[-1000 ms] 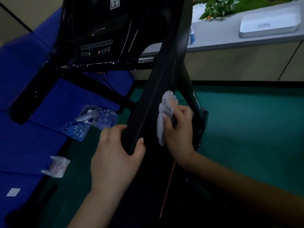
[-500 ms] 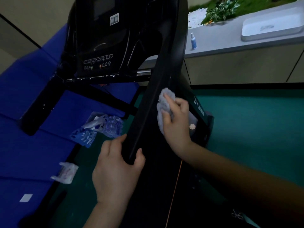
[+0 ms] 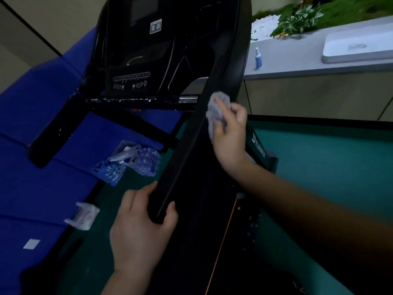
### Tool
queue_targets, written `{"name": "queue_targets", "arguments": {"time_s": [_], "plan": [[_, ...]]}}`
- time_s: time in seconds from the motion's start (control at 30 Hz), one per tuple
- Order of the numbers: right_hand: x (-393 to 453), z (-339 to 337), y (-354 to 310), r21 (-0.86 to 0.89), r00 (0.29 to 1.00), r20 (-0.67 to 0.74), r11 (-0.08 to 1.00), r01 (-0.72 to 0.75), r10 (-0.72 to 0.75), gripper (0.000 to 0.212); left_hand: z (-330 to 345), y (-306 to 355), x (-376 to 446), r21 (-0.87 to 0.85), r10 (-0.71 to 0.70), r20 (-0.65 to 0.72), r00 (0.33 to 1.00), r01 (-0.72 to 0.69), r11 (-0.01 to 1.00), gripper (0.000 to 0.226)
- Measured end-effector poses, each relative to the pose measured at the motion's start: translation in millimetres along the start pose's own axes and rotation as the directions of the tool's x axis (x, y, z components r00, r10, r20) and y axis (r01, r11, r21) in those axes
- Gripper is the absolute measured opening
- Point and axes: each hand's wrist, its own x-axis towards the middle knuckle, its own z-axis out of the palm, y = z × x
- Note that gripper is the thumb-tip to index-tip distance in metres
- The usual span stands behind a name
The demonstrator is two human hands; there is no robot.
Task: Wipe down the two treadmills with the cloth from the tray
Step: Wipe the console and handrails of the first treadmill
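Observation:
A black treadmill (image 3: 148,60) fills the middle of the view, its console at the top and its right handrail (image 3: 191,150) slanting down toward me. My left hand (image 3: 140,228) grips the lower end of that handrail. My right hand (image 3: 230,135) presses a crumpled pale grey cloth (image 3: 215,109) against the rail's right side, about halfway up. A white tray (image 3: 357,50) rests on the grey ledge at the upper right. No second treadmill shows.
A small blue spray bottle (image 3: 258,59) stands on the ledge (image 3: 297,67), with plants (image 3: 302,18) behind. Blue mats (image 3: 42,188) lie to the left, with crumpled plastic packaging (image 3: 127,162) and a small white packet (image 3: 84,216) on them. Green floor (image 3: 329,167) spreads to the right.
My right hand has slid the cloth up along the handrail. My left hand has kept its grip on the rail's lower end.

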Motion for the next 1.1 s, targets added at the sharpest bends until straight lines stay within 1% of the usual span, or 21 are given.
{"name": "queue_targets", "arguments": {"time_s": [0.07, 0.13, 0.2, 0.27, 0.3, 0.4, 0.47, 0.5, 0.53, 0.57, 0.67, 0.73, 0.8, 0.83, 0.9, 1.0, 1.07, 1.1], "plan": [[35.4, -3.1, 1.9, -0.002, 0.999, -0.003, 0.999, -0.039, 0.039, 0.048, 0.6, -0.6, -0.5, -0.016, -0.022, 0.006, 1.000, 0.022, 1.000, 0.049], [49.8, -4.8, 8.6, -0.006, 0.997, -0.011, 0.997, -0.078, 0.078, 0.047, 0.5, -0.7, -1.0, -0.031, -0.034, 0.017, 0.999, 0.035, 0.999, 0.049], [36.0, -5.7, 12.5, -0.025, 0.992, -0.026, 0.992, -0.125, 0.124, 0.046, -0.2, -0.9, -0.6, -0.030, -0.035, 0.030, 0.999, 0.036, 0.999, 0.049], [-5.3, -5.1, 11.2, -0.050, 0.989, 0.002, 0.988, -0.147, 0.148, 0.047, 0.1, -2.1, -0.1, -0.037, -0.036, 0.039, 0.999, 0.038, 0.999, 0.049], [-31.4, -5.3, 7.8, -0.060, 0.993, 0.038, 0.992, -0.112, 0.114, 0.048, 0.3, -2.6, 0.0, -0.041, -0.038, 0.039, 0.999, 0.039, 0.998, 0.049], [-88.8, -8.2, -7.6, -0.042, 0.983, 0.170, 0.996, 0.082, -0.073, 0.057, 0.6, -3.9, 0.3, -0.047, -0.040, 0.036, 0.999, 0.042, 0.998, 0.049], [-83.0, -10.1, -9.7, -0.069, 0.951, 0.225, 0.970, 0.231, -0.210, 0.052, 1.0, -4.6, -0.3, -0.063, -0.032, 0.029, 0.999, 0.033, 0.997, 0.047], [-69.4, -9.9, -9.7, -0.091, 0.940, 0.232, 0.957, 0.276, -0.249, 0.049, 1.1, -5.0, -0.5, -0.076, -0.026, 0.020, 0.999, 0.028, 0.997, 0.046], [-52.6, -8.3, -8.7, -0.113, 0.941, 0.216, 0.950, 0.290, -0.261, 0.047, 1.2, -5.5, -0.7, -0.093, -0.023, 0.010, 1.000, 0.024, 0.995, 0.045], [-35.7, -6.2, -8.5, -0.130, 0.952, 0.184, 0.954, 0.272, -0.246, 0.047, 1.5, -6.2, -0.9, -0.111, -0.023, 0.004, 1.000, 0.024, 0.994, 0.045], [-7.9, 0.1, -8.2, -0.090, 0.991, 0.082, 0.990, 0.113, -0.106, 0.048, 2.6, -9.1, -2.1, -0.155, -0.017, 0.005, 1.000, 0.017, 0.988, 0.050], [-17.8, 3.5, -9.0, -0.047, 0.999, 0.026, 0.999, 0.028, -0.027, 0.046, 1.3, -12.4, -2.1, -0.204, -0.013, 0.016, 1.000, 0.016, 0.979, 0.052], [-45.6, 4.6, -9.0, -0.041, 0.999, -0.015, 0.998, -0.041, 0.040, 0.045, -0.2, -15.9, -1.1, -0.233, 0.007, 0.045, 0.999, 0.004, 0.972, 0.051], [-65.7, 4.5, -9.7, -0.036, 0.998, 0.000, 0.997, -0.067, 0.067, 0.046, -1.7, -18.0, -1.2, -0.232, 0.024, 0.066, 0.998, -0.008, 0.973, 0.050], [-113.7, 1.7, -11.8, 0.004, 0.992, 0.096, 0.997, -0.079, 0.078, 0.049, -6.6, -21.5, -2.4, -0.232, 0.052, 0.112, 0.992, -0.025, 0.972, 0.050], [-172.9, -1.9, -16.9, 0.008, 0.980, 0.197, 1.000, 0.020, -0.021, 0.053, -15.6, -31.1, -9.4, -0.255, 0.070, 0.170, 0.983, -0.025, 0.967, 0.059], [-171.3, -2.0, -13.8, 0.006, 0.977, 0.208, 0.999, 0.037, -0.038, 0.050, -21.4, -40.0, -17.0, -0.275, 0.068, 0.211, 0.975, -0.007, 0.961, 0.064], [-159.0, -0.2, -11.6, -0.013, 0.985, 0.173, 1.000, 0.021, -0.018, 0.047, -23.7, -44.1, -20.3, -0.283, 0.074, 0.223, 0.972, -0.008, 0.959, 0.064]]}}
